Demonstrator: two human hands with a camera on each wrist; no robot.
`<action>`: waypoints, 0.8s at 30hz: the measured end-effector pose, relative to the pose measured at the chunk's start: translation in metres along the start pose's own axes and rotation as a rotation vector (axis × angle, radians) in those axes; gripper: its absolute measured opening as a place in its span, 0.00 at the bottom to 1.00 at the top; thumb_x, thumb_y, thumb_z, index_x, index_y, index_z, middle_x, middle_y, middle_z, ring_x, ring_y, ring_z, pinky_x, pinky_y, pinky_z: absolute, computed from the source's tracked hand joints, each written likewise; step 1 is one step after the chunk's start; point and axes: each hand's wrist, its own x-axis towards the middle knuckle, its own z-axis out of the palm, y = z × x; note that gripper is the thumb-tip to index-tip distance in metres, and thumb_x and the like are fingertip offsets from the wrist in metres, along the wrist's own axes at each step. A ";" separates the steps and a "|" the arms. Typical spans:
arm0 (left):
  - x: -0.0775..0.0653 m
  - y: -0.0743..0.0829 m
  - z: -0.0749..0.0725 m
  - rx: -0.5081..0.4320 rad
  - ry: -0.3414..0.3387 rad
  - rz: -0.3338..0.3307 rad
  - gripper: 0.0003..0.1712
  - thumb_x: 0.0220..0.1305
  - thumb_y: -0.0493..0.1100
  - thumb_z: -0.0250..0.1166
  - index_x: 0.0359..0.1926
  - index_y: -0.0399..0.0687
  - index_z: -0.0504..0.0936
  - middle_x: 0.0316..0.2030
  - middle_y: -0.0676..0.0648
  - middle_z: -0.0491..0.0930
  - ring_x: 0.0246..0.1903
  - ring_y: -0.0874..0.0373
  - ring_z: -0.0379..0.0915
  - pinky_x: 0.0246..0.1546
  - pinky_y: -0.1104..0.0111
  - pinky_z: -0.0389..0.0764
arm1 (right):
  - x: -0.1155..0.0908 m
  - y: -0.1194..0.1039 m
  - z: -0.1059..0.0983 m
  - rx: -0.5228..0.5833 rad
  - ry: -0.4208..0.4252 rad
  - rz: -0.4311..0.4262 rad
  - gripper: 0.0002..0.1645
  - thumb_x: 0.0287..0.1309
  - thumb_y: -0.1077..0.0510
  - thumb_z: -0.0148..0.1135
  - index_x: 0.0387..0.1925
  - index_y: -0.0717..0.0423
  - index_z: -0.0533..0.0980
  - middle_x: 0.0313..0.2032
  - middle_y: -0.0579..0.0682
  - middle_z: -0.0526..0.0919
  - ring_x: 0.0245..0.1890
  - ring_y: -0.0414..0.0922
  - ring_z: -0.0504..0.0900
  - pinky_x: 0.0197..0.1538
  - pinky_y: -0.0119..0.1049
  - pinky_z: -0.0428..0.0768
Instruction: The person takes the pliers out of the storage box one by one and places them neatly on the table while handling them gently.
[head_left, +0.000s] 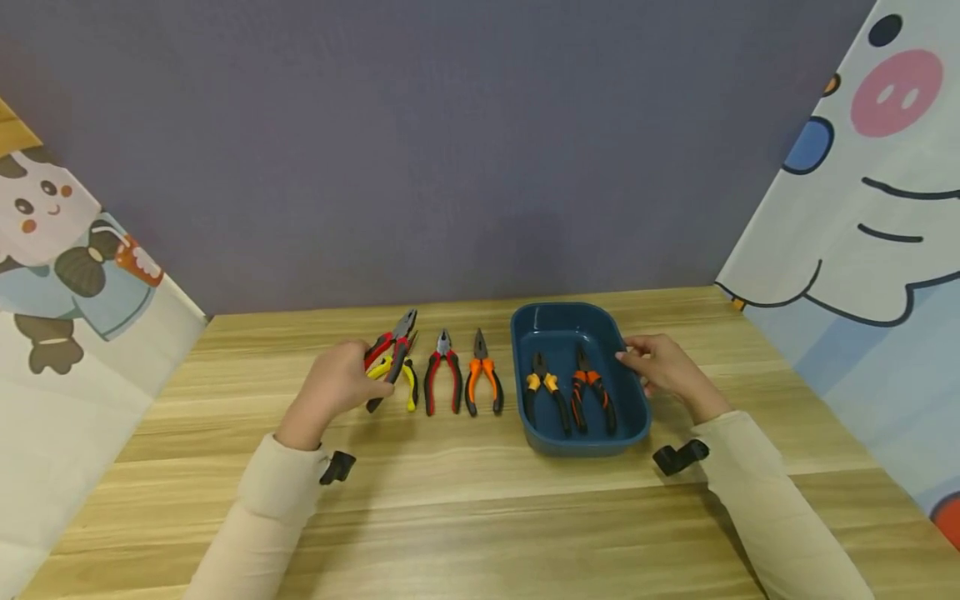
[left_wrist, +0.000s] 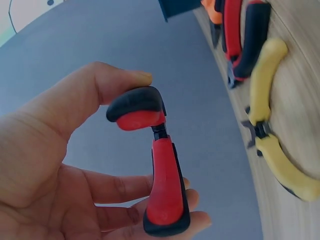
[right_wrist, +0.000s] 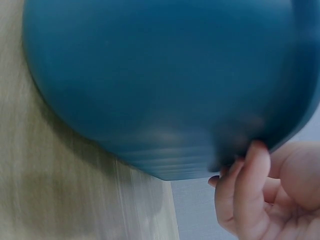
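Two hands (head_left: 337,379) (head_left: 669,367) grip red-black pliers (head_left: 400,358) (left) and a blue bin (head_left: 577,448) (right).

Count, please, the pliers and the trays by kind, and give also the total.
Pliers: 6 (1 in the left hand, 3 on the table, 2 in the tray)
Tray: 1
Total: 7

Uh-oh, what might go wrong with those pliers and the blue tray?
The left hand holds the red-and-black pliers up by their handles; if they slip, they might clatter onto the yellow-handled pliers nearby.

The right hand pinches the blue tray at its rim; a hard tug might tilt it, and the yellow-and-black pliers and orange-and-black pliers inside could slide together.
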 end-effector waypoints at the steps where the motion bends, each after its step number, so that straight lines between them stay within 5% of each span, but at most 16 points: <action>1: 0.000 -0.002 -0.001 -0.003 -0.005 -0.012 0.22 0.46 0.47 0.71 0.36 0.36 0.75 0.18 0.48 0.65 0.16 0.57 0.58 0.17 0.68 0.61 | 0.000 0.000 0.000 -0.001 0.000 0.001 0.27 0.65 0.61 0.54 0.60 0.76 0.65 0.30 0.55 0.74 0.12 0.42 0.71 0.17 0.42 0.77; 24: 0.017 -0.066 -0.009 -0.020 -0.057 -0.143 0.22 0.50 0.50 0.69 0.31 0.35 0.73 0.20 0.46 0.70 0.18 0.54 0.64 0.19 0.66 0.66 | 0.001 0.001 0.001 0.003 0.003 0.007 0.26 0.65 0.60 0.54 0.59 0.75 0.66 0.30 0.55 0.74 0.13 0.40 0.71 0.17 0.42 0.77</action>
